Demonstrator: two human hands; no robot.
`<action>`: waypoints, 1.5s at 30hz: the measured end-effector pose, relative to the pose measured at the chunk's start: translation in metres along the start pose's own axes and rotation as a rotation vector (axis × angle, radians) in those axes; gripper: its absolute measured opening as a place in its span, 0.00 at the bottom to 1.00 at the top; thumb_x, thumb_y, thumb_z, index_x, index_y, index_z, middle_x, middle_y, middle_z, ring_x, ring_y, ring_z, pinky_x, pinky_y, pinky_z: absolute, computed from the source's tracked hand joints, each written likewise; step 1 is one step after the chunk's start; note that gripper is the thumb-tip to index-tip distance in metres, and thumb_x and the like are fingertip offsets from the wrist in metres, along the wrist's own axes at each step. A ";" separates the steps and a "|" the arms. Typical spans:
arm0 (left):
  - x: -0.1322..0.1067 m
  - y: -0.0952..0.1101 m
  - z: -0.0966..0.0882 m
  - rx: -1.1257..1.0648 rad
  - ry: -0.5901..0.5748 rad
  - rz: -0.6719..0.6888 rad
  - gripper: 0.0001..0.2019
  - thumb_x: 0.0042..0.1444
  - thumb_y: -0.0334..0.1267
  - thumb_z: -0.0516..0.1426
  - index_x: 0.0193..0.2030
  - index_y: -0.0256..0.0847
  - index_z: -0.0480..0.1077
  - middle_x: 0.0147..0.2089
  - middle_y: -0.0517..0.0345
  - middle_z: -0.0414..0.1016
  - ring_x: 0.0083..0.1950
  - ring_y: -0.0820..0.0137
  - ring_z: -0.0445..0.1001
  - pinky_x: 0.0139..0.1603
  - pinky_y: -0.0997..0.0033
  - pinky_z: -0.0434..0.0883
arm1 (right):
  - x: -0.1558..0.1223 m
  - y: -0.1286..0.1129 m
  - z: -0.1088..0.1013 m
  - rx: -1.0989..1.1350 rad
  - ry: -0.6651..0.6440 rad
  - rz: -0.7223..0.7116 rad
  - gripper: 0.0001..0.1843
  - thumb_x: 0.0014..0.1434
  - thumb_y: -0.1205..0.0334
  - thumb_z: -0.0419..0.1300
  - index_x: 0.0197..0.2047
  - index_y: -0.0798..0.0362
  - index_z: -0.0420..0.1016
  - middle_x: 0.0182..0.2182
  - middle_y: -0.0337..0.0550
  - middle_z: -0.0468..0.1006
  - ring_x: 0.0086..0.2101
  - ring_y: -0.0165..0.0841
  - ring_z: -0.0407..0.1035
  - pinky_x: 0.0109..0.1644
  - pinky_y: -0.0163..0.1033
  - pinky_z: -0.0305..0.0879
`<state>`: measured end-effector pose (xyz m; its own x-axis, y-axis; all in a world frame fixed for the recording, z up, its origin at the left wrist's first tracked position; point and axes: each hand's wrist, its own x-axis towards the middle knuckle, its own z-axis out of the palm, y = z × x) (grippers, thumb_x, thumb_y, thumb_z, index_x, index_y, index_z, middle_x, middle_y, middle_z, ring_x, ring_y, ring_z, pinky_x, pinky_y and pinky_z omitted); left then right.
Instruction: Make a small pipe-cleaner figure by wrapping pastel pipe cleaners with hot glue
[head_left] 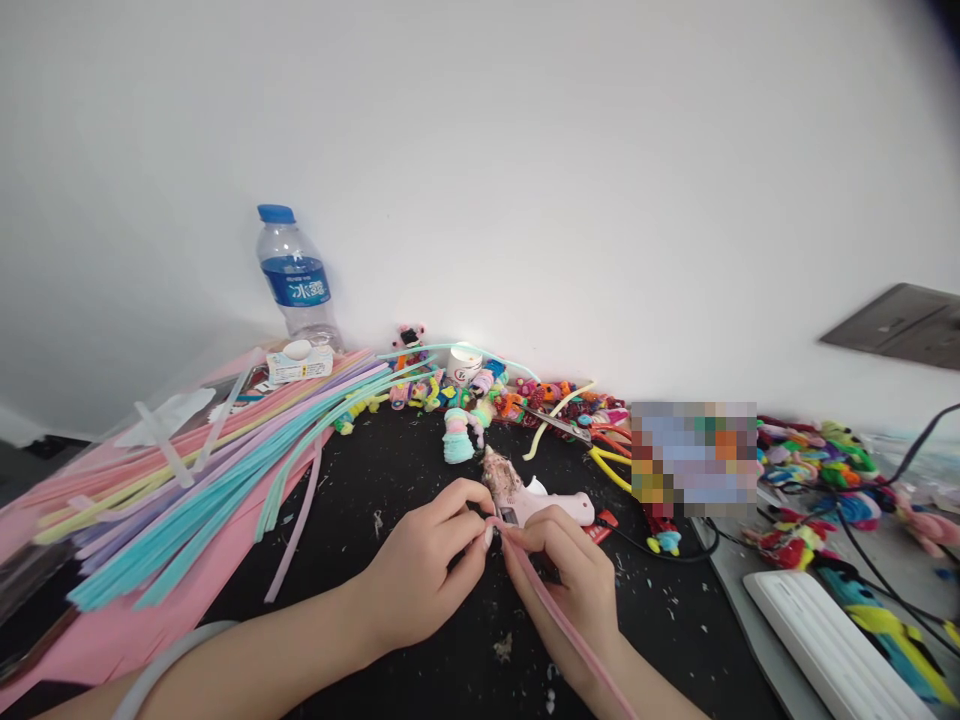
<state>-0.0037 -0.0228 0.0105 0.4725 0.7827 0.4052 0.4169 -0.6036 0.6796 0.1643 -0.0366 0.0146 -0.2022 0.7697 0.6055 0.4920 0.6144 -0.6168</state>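
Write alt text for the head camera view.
A person's left hand and right hand hold a pink fuzzy stem over a black surface. A pink glue gun lies just beyond, with pastel stems and a plastic bottle to the left.

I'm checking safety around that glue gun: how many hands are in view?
2: the left hand and the right hand, both at a pink fuzzy strip, on the near side of the glue gun.

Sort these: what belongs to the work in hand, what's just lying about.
Likely for the job:
held pink fuzzy stem
long pastel fuzzy stems
pink plastic glue gun
silvery metal scissors

Seemingly just lying about:
clear blue-capped plastic bottle
white ridged plastic block
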 end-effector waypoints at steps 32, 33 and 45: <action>-0.001 -0.002 -0.002 0.019 0.076 0.049 0.10 0.59 0.27 0.47 0.31 0.37 0.65 0.41 0.51 0.66 0.32 0.75 0.67 0.36 0.74 0.66 | 0.005 -0.003 -0.004 0.222 0.003 0.202 0.07 0.55 0.70 0.59 0.31 0.52 0.78 0.25 0.40 0.75 0.26 0.31 0.69 0.29 0.35 0.66; -0.001 -0.002 -0.002 0.018 0.076 0.053 0.10 0.59 0.27 0.47 0.31 0.37 0.65 0.41 0.51 0.66 0.32 0.75 0.67 0.36 0.74 0.66 | 0.006 -0.003 -0.004 0.242 0.000 0.230 0.07 0.55 0.70 0.59 0.31 0.52 0.78 0.25 0.41 0.75 0.26 0.32 0.69 0.29 0.35 0.66; 0.000 -0.002 -0.002 0.016 0.079 0.056 0.10 0.59 0.27 0.47 0.31 0.37 0.66 0.40 0.51 0.67 0.34 0.73 0.69 0.37 0.73 0.68 | 0.007 0.003 -0.004 0.432 -0.078 0.495 0.08 0.55 0.60 0.61 0.29 0.53 0.78 0.26 0.42 0.76 0.29 0.34 0.68 0.32 0.37 0.65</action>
<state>-0.0065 -0.0210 0.0105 0.4333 0.7565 0.4899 0.4037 -0.6489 0.6450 0.1681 -0.0299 0.0190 -0.1086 0.9795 0.1699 0.1617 0.1861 -0.9691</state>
